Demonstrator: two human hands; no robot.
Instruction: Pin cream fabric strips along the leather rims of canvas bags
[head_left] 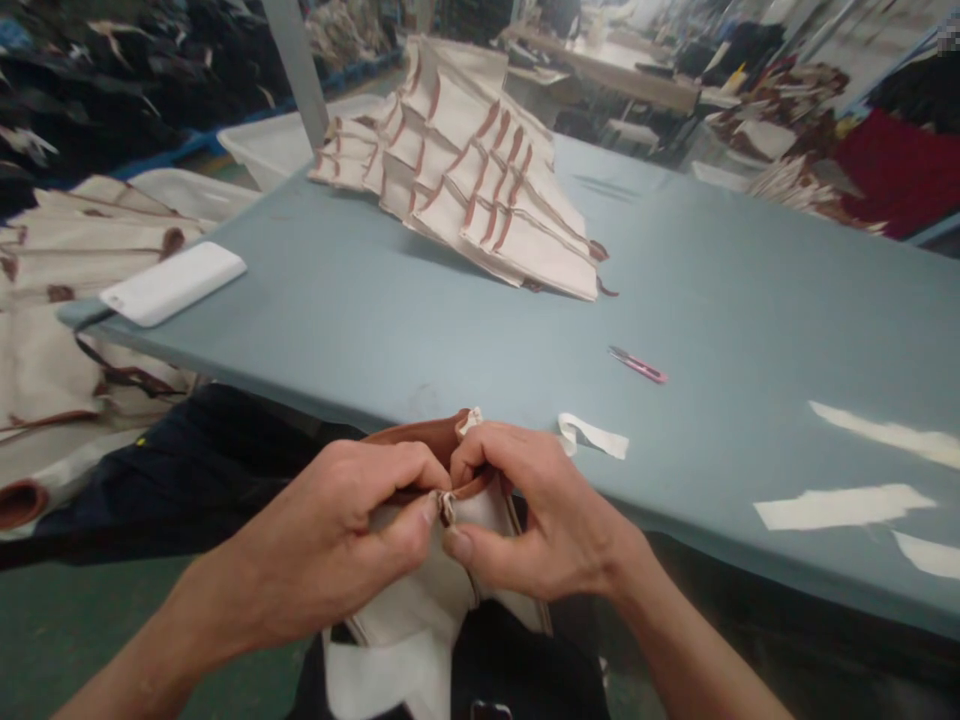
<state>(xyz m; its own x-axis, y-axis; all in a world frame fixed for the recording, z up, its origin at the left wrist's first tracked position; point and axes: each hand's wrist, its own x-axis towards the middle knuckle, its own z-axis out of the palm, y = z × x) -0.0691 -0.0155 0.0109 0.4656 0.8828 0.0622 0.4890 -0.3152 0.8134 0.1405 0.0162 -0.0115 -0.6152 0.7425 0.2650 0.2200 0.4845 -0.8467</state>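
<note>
A cream fabric bag [427,590] with brown trim around its opening rests on my lap, against the table's near edge. My left hand [367,530] pinches the trimmed rim from the left, thumb against the near side. From the right, my right hand [532,510] grips the same rim, its fingers curled over the edge. Between the two thumbs a small fold of the rim shows, dark and cream. The inside of the bag is mostly hidden by my hands.
On the blue-grey table [337,320] lie a stack of cream panels with brown trim [465,170], pink-handled thread snips [637,365], a white phone-like slab [176,283] and fabric scraps [844,507]. More cream bags [52,360] are piled at the left. White bins [277,145] stand behind.
</note>
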